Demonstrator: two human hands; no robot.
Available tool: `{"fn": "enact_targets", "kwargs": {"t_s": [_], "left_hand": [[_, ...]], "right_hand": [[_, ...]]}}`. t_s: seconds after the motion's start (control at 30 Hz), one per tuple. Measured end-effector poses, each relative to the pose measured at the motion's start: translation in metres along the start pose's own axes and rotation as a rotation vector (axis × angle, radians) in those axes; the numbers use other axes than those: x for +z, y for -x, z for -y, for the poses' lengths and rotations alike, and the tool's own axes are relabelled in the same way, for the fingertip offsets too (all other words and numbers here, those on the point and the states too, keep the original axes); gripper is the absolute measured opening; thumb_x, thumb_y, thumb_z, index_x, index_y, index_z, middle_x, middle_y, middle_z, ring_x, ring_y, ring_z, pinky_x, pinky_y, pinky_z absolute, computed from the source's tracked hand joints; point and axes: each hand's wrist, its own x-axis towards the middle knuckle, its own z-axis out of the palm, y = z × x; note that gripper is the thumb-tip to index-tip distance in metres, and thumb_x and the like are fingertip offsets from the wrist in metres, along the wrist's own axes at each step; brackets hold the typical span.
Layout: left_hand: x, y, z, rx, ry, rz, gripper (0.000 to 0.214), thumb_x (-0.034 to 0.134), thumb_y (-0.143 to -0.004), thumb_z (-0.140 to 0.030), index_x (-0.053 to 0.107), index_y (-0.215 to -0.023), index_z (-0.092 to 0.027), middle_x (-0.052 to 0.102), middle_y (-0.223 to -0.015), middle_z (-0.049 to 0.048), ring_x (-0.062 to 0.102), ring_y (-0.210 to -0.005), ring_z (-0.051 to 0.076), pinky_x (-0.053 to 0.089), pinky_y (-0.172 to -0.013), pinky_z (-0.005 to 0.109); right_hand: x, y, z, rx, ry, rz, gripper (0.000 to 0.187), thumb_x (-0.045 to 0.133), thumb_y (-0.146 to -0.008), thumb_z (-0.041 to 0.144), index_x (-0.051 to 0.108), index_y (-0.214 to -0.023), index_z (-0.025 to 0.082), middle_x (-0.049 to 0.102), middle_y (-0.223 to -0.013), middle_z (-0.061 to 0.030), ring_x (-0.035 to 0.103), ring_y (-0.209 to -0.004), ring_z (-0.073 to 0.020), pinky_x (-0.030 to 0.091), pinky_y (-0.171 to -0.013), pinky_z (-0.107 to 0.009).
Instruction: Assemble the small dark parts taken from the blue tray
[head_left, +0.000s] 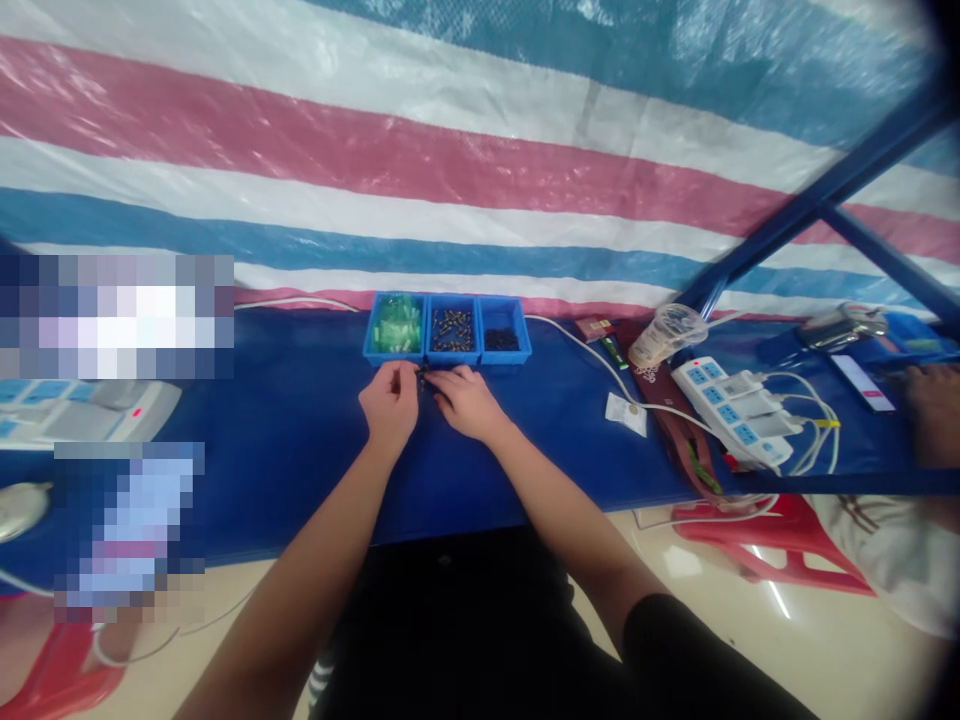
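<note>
My left hand [391, 402] and my right hand [466, 402] meet just in front of three small blue bins, fingers closed in a pinch. Between their fingertips is a small dark part [422, 378], mostly hidden and too small to name. In the left bin [367, 350] lies a green plastic bag [396, 325] with pale pieces. The middle bin [452, 358] holds many small brass-and-dark metal parts [453, 328]. Small black pieces [501, 338] lie in the right bin [514, 356].
To the right are a plastic cup [667, 335], a white packet [626, 414], a power strip [731, 415] with cables and a phone [862, 383]. Another person's hand [934, 405] rests at the far right. A second power strip [150, 410] is at left, near blurred-out areas.
</note>
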Motion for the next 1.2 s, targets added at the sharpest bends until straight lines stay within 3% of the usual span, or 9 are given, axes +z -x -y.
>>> {"fn": "enact_targets", "kwargs": {"t_s": [0.23,0.33,0.53,0.73,0.9,1.07,1.2], "left_hand": [[-0.001,-0.001,0.0,0.017,-0.01,0.0,0.028,0.05,-0.093,-0.036,0.071,-0.092,-0.018,0.067,-0.071,0.0003,0.06,-0.062,0.011,0.045,-0.063,0.022],[-0.001,0.0,0.0,0.014,-0.012,0.001,0.026,0.051,-0.093,-0.035,0.071,-0.092,-0.018,0.067,-0.07,-0.0001,0.06,-0.061,0.011,0.045,-0.064,0.022],[-0.001,0.0,0.001,0.006,0.002,0.007,0.025,0.051,-0.092,-0.034,0.071,-0.092,-0.019,0.067,-0.071,-0.0002,0.06,-0.062,0.011,0.045,-0.064,0.022],[0.001,0.0,0.001,0.005,-0.001,0.008,0.027,0.051,-0.092,-0.036,0.071,-0.092,-0.019,0.068,-0.073,0.0004,0.059,-0.061,0.011,0.045,-0.063,0.022],[0.0,0.001,0.002,0.005,-0.004,0.018,0.026,0.051,-0.092,-0.036,0.071,-0.092,-0.019,0.067,-0.07,0.0004,0.06,-0.062,0.012,0.045,-0.063,0.022],[-0.001,0.0,0.001,0.009,-0.001,0.013,0.027,0.05,-0.093,-0.036,0.071,-0.092,-0.019,0.066,-0.069,-0.0002,0.059,-0.061,0.011,0.046,-0.064,0.022],[-0.001,0.0,0.0,0.024,-0.005,0.016,0.027,0.05,-0.093,-0.036,0.071,-0.092,-0.018,0.067,-0.071,0.0002,0.06,-0.062,0.011,0.046,-0.065,0.022]], "right_hand": [[0.008,-0.003,-0.011,-0.046,-0.085,-0.123,0.041,0.043,-0.094,0.013,0.059,-0.132,0.017,0.067,-0.111,-0.0106,0.055,-0.108,-0.0232,0.045,-0.101,-0.04],[0.005,-0.002,-0.009,0.013,-0.023,-0.17,0.043,0.045,-0.094,0.016,0.056,-0.135,0.017,0.063,-0.119,-0.012,0.053,-0.112,-0.0245,0.044,-0.102,-0.041],[0.002,-0.002,-0.002,0.081,0.093,-0.084,0.038,0.047,-0.094,0.021,0.062,-0.128,0.014,0.061,-0.12,-0.0127,0.05,-0.112,-0.0268,0.043,-0.098,-0.042],[0.001,0.0,0.006,0.112,0.179,-0.062,0.044,0.048,-0.096,0.027,0.052,-0.14,0.022,0.059,-0.122,-0.0114,0.047,-0.11,-0.0278,0.041,-0.091,-0.042],[0.0,0.002,0.008,0.11,0.21,-0.025,0.034,0.045,-0.098,0.031,0.064,-0.126,0.025,0.057,-0.122,-0.0102,0.045,-0.111,-0.0271,0.039,-0.089,-0.04],[-0.001,0.003,0.016,0.104,0.238,-0.009,0.043,0.047,-0.098,0.037,0.052,-0.14,0.032,0.056,-0.124,-0.0099,0.043,-0.11,-0.028,0.037,-0.09,-0.042],[0.0,0.003,0.015,0.069,0.214,-0.001,0.035,0.049,-0.098,0.039,0.062,-0.129,0.031,0.057,-0.122,-0.0097,0.044,-0.111,-0.0281,0.038,-0.09,-0.042]]}}
